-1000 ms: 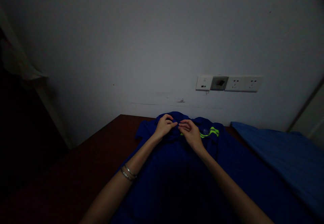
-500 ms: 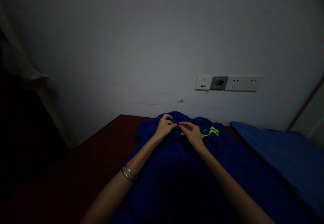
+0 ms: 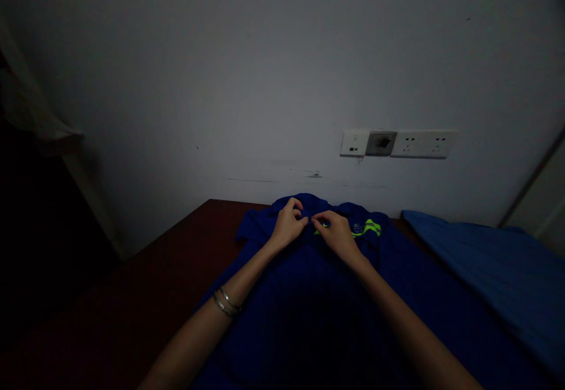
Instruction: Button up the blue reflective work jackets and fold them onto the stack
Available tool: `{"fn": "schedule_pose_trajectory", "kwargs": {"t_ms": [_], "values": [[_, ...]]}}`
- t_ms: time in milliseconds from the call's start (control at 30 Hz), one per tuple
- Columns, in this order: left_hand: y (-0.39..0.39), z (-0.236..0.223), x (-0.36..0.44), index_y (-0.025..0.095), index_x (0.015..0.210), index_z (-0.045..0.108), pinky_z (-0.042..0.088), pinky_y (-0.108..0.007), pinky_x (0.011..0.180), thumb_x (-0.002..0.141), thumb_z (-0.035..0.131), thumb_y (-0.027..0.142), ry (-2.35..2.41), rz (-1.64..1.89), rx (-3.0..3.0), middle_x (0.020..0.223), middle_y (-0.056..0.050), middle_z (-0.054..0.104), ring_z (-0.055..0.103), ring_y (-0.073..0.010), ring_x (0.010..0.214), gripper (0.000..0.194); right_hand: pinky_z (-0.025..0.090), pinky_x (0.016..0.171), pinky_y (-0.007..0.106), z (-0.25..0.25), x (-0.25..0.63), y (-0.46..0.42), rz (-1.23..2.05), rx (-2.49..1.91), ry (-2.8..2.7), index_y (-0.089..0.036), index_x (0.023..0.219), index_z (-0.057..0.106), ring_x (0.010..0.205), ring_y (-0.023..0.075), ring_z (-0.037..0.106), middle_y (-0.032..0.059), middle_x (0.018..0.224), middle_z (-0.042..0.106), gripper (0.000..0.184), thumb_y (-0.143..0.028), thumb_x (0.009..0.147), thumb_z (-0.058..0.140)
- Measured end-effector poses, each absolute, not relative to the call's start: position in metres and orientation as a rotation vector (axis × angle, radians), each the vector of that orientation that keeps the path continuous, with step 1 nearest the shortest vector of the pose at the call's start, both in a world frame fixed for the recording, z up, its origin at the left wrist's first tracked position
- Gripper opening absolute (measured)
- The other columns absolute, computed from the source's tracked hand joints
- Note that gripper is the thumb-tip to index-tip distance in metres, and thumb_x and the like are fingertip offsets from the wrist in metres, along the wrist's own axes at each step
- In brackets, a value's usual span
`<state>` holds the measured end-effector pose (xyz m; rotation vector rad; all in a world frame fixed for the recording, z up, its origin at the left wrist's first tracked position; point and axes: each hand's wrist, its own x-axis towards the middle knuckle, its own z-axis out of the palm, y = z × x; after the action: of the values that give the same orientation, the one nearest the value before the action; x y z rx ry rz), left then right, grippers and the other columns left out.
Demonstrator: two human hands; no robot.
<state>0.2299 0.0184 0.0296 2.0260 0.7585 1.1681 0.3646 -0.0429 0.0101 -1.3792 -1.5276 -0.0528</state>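
A dark blue shirt [image 3: 282,278] with a neon yellow-green stripe across the chest lies spread on the table, its collar end toward the wall. Near the collar my left hand [image 3: 289,224] pinches the front of the shirt between thumb and fingers. Close beside it, my right hand [image 3: 336,232] also has thumb and fingertips pinched on the shirt's front. The fingertips of both hands almost meet. Whatever small part lies between them is too dark and small to make out.
The dark red-brown table [image 3: 176,249] reaches to the pale wall [image 3: 265,84]. Wall sockets [image 3: 397,144] sit above its right side. A lighter blue folded cloth [image 3: 485,260] lies at the right. Pale fabric [image 3: 39,113] hangs at the far left.
Both hands stay at the same spot near the collar, with only slight shifts of the fingers and wrists. The shirt lies as before.
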Motion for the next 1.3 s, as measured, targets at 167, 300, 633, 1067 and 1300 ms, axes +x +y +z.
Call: {"fn": "schedule_pose_trajectory", "kwargs": {"t_ms": [167,300,633,1067,1300], "values": [[0.012,0.034,0.230,0.019,0.081,0.055,0.031,-0.018,0.054,0.067,0.055,0.011,0.743,1.204,2.154,0.054,0.008,0.046,0.042,-0.0079,0.051,0.016,0.044,0.078,0.036,0.008,0.368,-0.044,-0.216,-1.455,-1.616,-0.021,0.082,0.066,0.084,0.0222,0.058,0.0076,0.086,0.065,0.017,-0.028,0.079,0.050],[0.013,0.034,0.231,0.018,0.077,0.063,0.041,-0.024,0.069,0.070,0.055,0.011,0.691,1.182,2.205,0.075,-0.001,0.064,0.056,-0.0145,0.072,0.013,0.043,0.078,0.036,0.011,0.367,-0.049,-0.285,-1.498,-1.613,-0.022,0.083,0.064,0.088,0.0231,0.056,0.0073,0.087,0.065,0.016,-0.028,0.080,0.049],[0.012,0.029,0.228,0.018,0.094,0.067,0.040,-0.032,0.083,0.076,0.055,0.017,0.640,1.110,2.551,0.089,-0.008,0.064,0.052,-0.0206,0.090,0.022,0.046,0.072,0.034,0.007,0.371,-0.041,0.011,-1.448,-1.424,-0.020,0.073,0.067,0.073,0.0202,0.061,0.0046,0.076,0.069,0.017,-0.029,0.073,0.053],[0.026,0.029,0.235,0.013,0.085,0.069,0.039,-0.022,0.054,0.068,0.065,0.030,0.808,1.117,1.993,0.065,-0.003,0.063,0.054,-0.0132,0.059,0.024,0.048,0.067,0.032,0.003,0.363,-0.041,0.104,-1.294,-1.367,-0.017,0.078,0.065,0.072,0.0201,0.062,0.0072,0.078,0.067,0.020,-0.033,0.076,0.052],[0.026,0.030,0.234,0.012,0.070,0.064,0.034,-0.019,0.051,0.060,0.071,0.028,0.783,1.103,1.622,0.058,0.000,0.060,0.050,-0.0088,0.053,0.020,0.047,0.070,0.032,0.001,0.362,-0.043,-0.086,-1.218,-1.518,-0.019,0.081,0.062,0.074,0.0198,0.059,0.0060,0.079,0.062,0.019,-0.033,0.082,0.048]]}}
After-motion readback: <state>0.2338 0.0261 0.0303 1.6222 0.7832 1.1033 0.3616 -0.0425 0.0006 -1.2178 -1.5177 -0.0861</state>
